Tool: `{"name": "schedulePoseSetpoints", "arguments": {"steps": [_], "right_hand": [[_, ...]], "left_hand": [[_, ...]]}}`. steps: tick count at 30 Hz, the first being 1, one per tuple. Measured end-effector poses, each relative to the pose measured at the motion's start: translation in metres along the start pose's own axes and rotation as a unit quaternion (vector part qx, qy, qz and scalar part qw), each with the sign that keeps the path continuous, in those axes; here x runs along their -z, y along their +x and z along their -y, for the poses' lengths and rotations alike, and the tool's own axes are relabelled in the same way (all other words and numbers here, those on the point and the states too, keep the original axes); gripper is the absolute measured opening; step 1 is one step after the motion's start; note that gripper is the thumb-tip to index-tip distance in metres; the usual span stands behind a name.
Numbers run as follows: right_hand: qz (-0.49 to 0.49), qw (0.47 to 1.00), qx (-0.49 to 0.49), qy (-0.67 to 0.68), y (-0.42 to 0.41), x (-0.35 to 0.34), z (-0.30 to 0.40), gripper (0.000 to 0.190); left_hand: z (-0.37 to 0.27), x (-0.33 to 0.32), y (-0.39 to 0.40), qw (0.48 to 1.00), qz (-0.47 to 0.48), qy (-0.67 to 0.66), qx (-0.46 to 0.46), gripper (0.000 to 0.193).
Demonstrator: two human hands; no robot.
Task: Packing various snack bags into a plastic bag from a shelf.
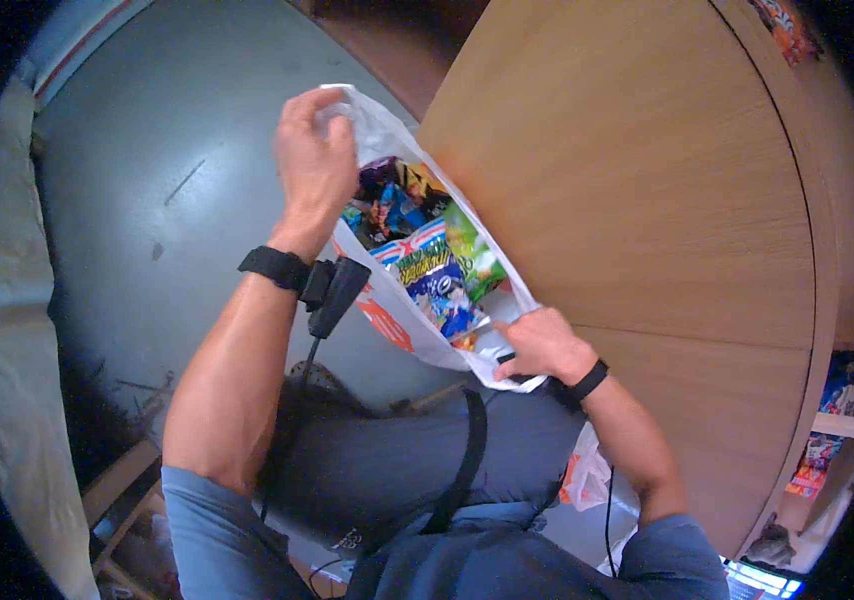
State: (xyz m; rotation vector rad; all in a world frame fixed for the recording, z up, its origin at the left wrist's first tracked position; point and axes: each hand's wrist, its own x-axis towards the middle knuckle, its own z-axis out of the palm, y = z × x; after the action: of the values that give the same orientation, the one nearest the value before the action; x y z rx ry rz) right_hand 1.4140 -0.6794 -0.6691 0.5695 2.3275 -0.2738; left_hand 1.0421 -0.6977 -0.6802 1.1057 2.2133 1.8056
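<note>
A white plastic bag with orange print is held stretched wide between both hands. My left hand grips its rim at the far end, fingers curled over the edge. At the near end, my right hand pinches the rim with thumb and fingers. Inside lie several shiny snack packets: a blue one with a white and red top, a green one beside it, and dark, multicoloured ones towards the far end. The bottom of the bag is hidden by the packets.
A large wooden panel rises on the right, with shelves of colourful packets beyond it. Grey floor spreads to the left, beside a pale hanging sheet. Another white and orange bag lies near my lap.
</note>
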Motion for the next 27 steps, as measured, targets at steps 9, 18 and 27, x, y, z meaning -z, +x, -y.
{"name": "schedulePoseSetpoints", "arguments": {"steps": [9, 18, 27], "right_hand": [[-0.189, 0.976, -0.051, -0.092, -0.022, 0.099, -0.056, 0.055], [-0.198, 0.980, -0.003, 0.028, -0.006, 0.054, -0.039, 0.049], [-0.106, 0.961, -0.109, 0.230, 0.023, 0.017, -0.067, 0.028]], "left_hand": [[-0.007, -0.003, 0.019, 0.989, -0.085, 0.000, 0.125, 0.050], [-0.027, -0.006, 0.018, 0.984, -0.048, -0.054, 0.162, 0.048], [-0.026, -0.007, 0.022, 0.986, -0.046, -0.041, 0.158, 0.048]]}}
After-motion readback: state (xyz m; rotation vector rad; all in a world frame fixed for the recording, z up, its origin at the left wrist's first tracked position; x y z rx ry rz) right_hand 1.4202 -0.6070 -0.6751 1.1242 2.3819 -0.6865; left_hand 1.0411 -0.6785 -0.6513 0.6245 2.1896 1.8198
